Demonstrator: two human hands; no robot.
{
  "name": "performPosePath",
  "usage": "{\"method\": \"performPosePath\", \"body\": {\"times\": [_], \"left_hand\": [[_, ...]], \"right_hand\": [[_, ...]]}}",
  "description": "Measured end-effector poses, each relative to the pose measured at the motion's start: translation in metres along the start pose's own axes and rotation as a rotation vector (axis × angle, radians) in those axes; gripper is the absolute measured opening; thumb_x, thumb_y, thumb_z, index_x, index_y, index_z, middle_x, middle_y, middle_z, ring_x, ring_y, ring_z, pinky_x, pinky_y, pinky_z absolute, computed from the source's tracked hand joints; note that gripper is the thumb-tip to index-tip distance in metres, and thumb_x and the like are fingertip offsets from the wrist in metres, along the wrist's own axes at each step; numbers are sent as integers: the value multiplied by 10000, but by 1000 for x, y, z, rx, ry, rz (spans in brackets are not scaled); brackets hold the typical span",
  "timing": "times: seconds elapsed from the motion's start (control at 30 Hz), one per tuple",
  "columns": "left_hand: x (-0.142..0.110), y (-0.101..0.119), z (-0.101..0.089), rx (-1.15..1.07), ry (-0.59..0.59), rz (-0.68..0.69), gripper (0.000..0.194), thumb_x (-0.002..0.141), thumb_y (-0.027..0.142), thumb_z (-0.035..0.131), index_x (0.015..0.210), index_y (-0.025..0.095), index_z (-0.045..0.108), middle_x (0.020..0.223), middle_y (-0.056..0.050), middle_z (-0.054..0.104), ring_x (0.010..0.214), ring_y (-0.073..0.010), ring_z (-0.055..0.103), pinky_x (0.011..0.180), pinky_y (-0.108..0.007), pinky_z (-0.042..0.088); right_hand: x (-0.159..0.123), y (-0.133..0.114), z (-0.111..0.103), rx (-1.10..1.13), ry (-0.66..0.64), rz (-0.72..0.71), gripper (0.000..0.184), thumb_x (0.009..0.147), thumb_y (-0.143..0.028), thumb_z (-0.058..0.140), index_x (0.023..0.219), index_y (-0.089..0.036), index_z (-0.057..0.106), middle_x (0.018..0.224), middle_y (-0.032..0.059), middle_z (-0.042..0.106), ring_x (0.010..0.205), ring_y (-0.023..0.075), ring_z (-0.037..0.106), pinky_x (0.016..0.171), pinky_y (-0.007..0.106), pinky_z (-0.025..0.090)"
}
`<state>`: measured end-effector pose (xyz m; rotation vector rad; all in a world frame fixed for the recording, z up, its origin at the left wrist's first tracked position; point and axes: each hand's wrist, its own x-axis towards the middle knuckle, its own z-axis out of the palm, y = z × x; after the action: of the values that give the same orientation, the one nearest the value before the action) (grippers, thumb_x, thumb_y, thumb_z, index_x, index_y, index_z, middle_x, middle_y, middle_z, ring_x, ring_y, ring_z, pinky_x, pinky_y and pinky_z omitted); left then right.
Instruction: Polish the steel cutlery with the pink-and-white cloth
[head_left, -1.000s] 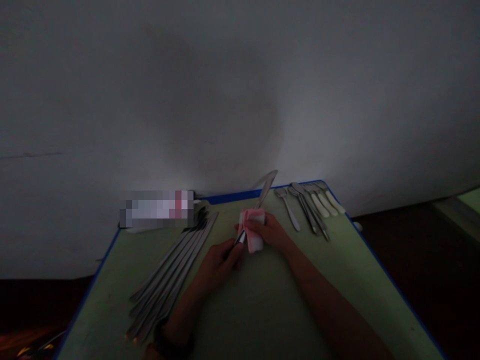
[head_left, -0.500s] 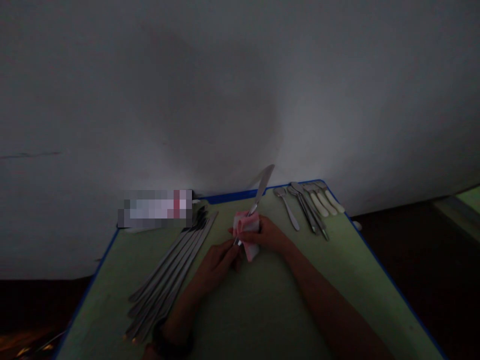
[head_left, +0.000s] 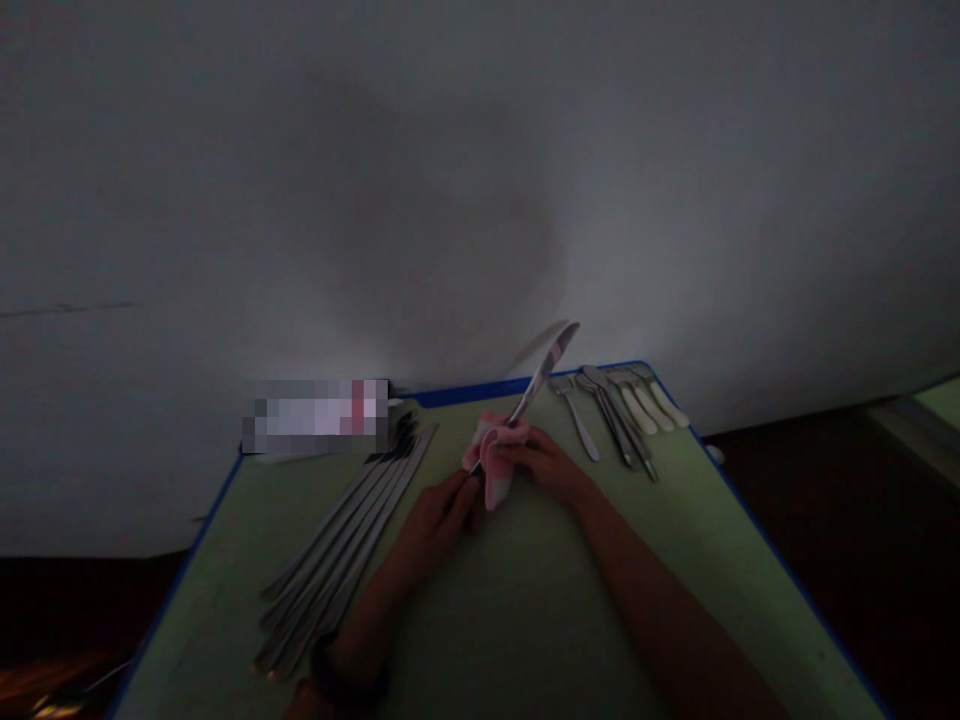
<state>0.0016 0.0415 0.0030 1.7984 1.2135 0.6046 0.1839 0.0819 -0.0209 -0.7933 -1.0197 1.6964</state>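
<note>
Shiny metal knife (head_left: 541, 376), above the pale-green worktop (head_left: 510, 600), might slip.
Your left grip (head_left: 442, 508) wraps its handle; your right grip (head_left: 541, 464) pinches soft pink-and-white cloth (head_left: 495, 468) around it. Squeezed loosely, it could fall.

The knife's (head_left: 553, 362) middle is hidden inside the folds of the pink-and-white cloth (head_left: 493, 480), and its handle end disappears into the left hand (head_left: 446, 510). Some of the right hand's (head_left: 551, 465) fingers are out of sight behind the cloth. Pixelation covers the packet (head_left: 315, 415) — its print cannot be read. The upper ends of the long cutlery (head_left: 356, 540) merge darkly together. The bottom edge cuts off the worktop (head_left: 562, 620) and right forearm (head_left: 645, 580); an orange glow (head_left: 52, 695) at lower left is too blurred to identify.
</note>
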Motion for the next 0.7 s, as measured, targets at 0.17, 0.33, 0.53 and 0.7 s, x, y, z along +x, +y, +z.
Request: {"method": "performPosePath", "body": {"times": [0.17, 0.33, 0.53, 0.7], "left_hand": [[2, -5, 3, 25, -6, 26, 377, 949, 376, 351, 671, 187, 522, 590, 20, 565, 567, -133, 541, 608, -231, 393], [4, -3, 3, 33, 15, 22, 378, 941, 375, 351, 664, 185, 523, 573, 18, 560, 548, -133, 537, 582, -228, 389], [5, 1, 3, 58, 50, 15, 377, 925, 365, 350, 641, 185, 520, 550, 16, 558, 532, -137, 535, 569, -228, 387], [6, -1, 4, 82, 80, 40, 384, 922, 362, 350, 617, 185, 503, 553, 15, 556, 534, -135, 531, 556, -223, 385]], "right_hand": [[1, 9, 3, 129, -128, 81, 397, 685, -255, 751, 1053, -215, 606, 946, -3, 662, 871, 138, 605, 824, 269, 458], [2, 9, 11, 277, -98, 94, 449, 635, -203, 779, 1045, -209, 597, 929, 8, 679, 893, 160, 625, 893, 322, 450], [6, 10, 13, 267, -85, 47, 341, 675, -241, 753, 987, -163, 642, 928, 47, 697, 895, 182, 638, 935, 364, 432], [7, 11, 13, 213, -77, 68, 253, 685, -273, 748, 889, -146, 668, 878, 50, 690, 852, 169, 628, 883, 331, 441]]}}
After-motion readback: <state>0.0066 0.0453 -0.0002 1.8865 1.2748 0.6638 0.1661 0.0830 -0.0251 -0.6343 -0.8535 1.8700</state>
